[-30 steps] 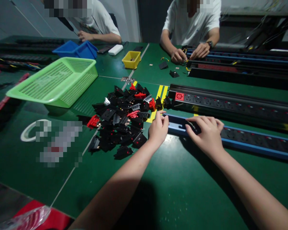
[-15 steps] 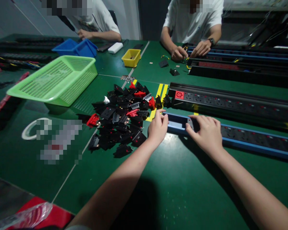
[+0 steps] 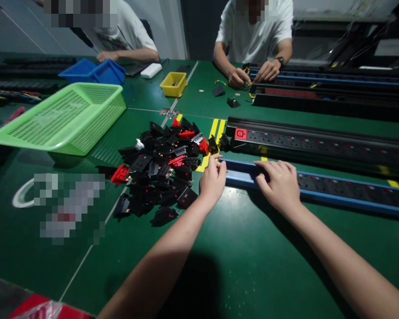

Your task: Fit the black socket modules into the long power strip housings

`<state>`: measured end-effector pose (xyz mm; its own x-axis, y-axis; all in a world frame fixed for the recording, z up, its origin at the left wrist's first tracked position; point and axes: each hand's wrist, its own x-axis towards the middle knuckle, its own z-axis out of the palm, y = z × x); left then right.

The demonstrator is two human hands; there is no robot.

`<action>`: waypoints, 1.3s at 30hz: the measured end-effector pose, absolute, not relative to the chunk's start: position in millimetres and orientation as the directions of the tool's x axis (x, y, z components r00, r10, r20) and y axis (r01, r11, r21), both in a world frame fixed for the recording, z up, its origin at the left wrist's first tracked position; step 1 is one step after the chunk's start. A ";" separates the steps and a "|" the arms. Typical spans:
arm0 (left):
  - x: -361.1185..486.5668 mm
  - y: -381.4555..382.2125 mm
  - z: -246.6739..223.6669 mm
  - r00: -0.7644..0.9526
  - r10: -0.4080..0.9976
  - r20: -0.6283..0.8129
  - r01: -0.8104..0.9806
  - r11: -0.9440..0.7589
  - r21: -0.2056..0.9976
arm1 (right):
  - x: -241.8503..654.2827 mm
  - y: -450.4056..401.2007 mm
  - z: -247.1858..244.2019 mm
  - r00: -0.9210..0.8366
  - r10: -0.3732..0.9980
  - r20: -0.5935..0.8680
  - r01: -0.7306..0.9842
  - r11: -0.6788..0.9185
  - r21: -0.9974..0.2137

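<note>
A long blue-edged power strip point(image 3: 349, 199) lies across the table in front of me, with black socket modules in its right part and an open channel at its left end. My left hand point(image 3: 213, 179) is closed on that left end, thumb on the near side and fingers on the far side. My right hand point(image 3: 281, 184) spans the strip, its thumb at the near edge and fingers over the far edge. What lies under the right palm is hidden. Beside my left hand is a heap of loose black and red socket modules point(image 3: 162, 166).
Behind the strip lies a black power strip point(image 3: 306, 144) with one red socket. A green basket point(image 3: 86, 133), blue bins point(image 3: 109, 73) and a yellow bin point(image 3: 174, 88) stand farther back. Two people sit opposite; one handles wires. A tape roll point(image 3: 20, 195) lies at left.
My right fingers have shifted along the strip, and the dark module end seen by them earlier is now hidden under the hand. The left hand keeps its grip; the whole view has shifted slightly.
</note>
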<state>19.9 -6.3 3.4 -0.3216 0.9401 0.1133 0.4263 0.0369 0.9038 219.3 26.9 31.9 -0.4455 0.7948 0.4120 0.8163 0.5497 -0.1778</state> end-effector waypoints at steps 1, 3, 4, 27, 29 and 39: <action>19.8 -6.4 3.2 -0.329 0.937 0.117 0.424 0.036 0.905 | 219.3 26.7 32.1 -0.444 0.797 0.409 0.817 0.548 -0.182; 19.6 -6.2 2.8 -0.353 0.925 0.141 0.433 0.028 0.901 | 219.3 26.2 32.5 -0.443 0.802 0.401 0.818 0.545 -0.185; 19.5 -6.0 2.7 -0.366 0.917 0.158 0.442 0.022 0.897 | 219.3 25.9 32.7 -0.443 0.804 0.397 0.819 0.543 -0.186; 4.8 13.7 3.2 -0.287 0.954 0.085 0.418 0.044 0.908 | 222.5 20.4 25.8 -0.496 0.780 0.381 0.824 0.561 -0.076; 2.1 16.6 2.7 -0.276 0.959 0.067 0.430 0.061 0.901 | 222.4 20.3 25.9 -0.499 0.780 0.378 0.824 0.562 -0.072; 7.4 13.2 6.1 -0.315 0.938 0.144 0.528 0.047 0.848 | 222.7 20.4 25.8 -0.497 0.790 0.359 0.828 0.556 -0.076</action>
<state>7.4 13.2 6.1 -0.3151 0.9380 0.1444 0.5285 0.0471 0.8476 222.7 20.4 25.8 -0.4973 0.7896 0.3594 0.8277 0.5560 -0.0763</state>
